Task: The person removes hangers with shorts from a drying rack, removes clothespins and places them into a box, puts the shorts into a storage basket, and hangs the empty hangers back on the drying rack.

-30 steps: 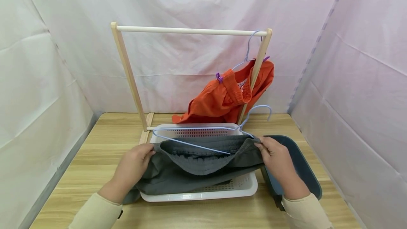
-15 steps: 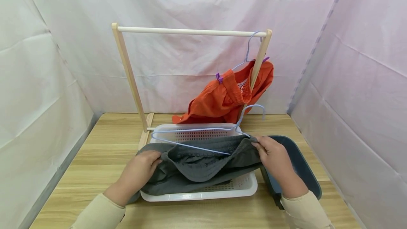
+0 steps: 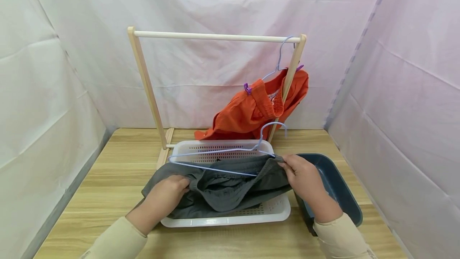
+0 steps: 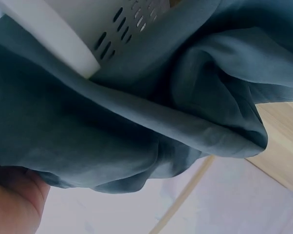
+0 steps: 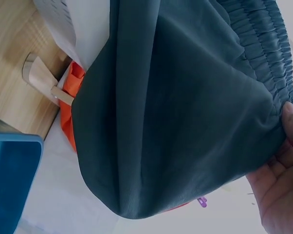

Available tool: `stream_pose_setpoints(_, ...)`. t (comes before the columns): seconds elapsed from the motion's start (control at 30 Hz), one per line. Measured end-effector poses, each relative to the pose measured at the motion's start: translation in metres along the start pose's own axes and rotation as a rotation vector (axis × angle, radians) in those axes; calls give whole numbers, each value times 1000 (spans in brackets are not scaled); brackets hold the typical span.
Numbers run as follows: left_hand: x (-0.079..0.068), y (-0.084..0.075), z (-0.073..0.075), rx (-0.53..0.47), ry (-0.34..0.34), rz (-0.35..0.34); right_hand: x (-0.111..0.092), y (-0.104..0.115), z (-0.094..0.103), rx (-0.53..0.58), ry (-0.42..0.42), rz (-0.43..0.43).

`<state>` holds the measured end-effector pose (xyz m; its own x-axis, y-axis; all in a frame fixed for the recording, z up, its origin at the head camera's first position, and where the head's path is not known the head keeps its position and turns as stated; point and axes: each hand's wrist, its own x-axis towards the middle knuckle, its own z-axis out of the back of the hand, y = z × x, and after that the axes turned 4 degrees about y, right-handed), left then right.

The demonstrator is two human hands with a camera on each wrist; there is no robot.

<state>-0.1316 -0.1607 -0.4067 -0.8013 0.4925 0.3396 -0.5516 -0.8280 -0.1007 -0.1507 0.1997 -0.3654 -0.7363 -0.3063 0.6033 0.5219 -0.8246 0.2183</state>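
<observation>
Dark grey elastic-waist shorts are held above a white perforated basket, their waistband gaping toward me. My left hand grips the left side of the waistband. At the right side of the waistband, my right hand pinches the cloth between thumb and fingers. A light blue wire hanger lies partly inside the waistband; its right end is tucked in by my right hand, while its left end sticks out over the cloth. The hook points up and right. In the right wrist view the gathered waistband shows beside the thumb.
A wooden rack stands behind the basket. Orange shorts hang at its right end on another blue hanger, with purple clips. A dark blue bin sits at the right. White cloth walls enclose the table.
My left hand has moved right and slightly down, bringing the waistband's sides closer together. My right hand has shifted a little left. The hanger has shifted left and its hook has tilted.
</observation>
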Motion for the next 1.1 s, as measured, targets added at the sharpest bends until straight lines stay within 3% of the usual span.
stream_pose_setpoints(0.5,1,-7,-6,45,73,-90,5,6,-6,-26,36,39)
stream_pose_setpoints(0.73,2,-10,-4,17,102,-70,9,9,-9,-21,43,63)
stream_pose_setpoints(0.97,2,-15,4,10,32,-80,10,10,-9,-18,61,56)
stream_pose_setpoints(1.1,5,-18,14,1,-122,-165,12,9,-8,-19,78,61)
